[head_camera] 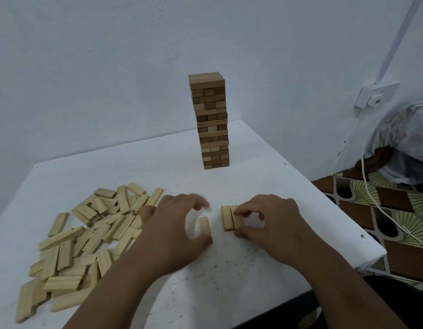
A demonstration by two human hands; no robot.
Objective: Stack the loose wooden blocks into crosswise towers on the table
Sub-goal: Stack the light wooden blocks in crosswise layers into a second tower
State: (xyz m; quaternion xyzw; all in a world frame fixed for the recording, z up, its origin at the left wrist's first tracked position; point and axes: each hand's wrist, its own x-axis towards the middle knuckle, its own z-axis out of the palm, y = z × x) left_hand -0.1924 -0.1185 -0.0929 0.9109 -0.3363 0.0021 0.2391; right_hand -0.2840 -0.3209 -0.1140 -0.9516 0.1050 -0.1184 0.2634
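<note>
A tall crosswise tower of wooden blocks (211,122) stands at the far middle of the white table (265,269). A heap of loose blocks (87,236) lies on the left. My right hand (270,224) pinches a pair of blocks (227,218) lying side by side on the table, fingers at the right block's two ends. My left hand (175,231), blurred by motion, holds a single block (204,225) just left of that pair, its fingers arched above it.
The table's right edge drops to a patterned floor (381,210) with a white cable (381,210). A wall socket (374,97) and a plastic-covered bundle (407,143) sit at the right. White walls close off the back.
</note>
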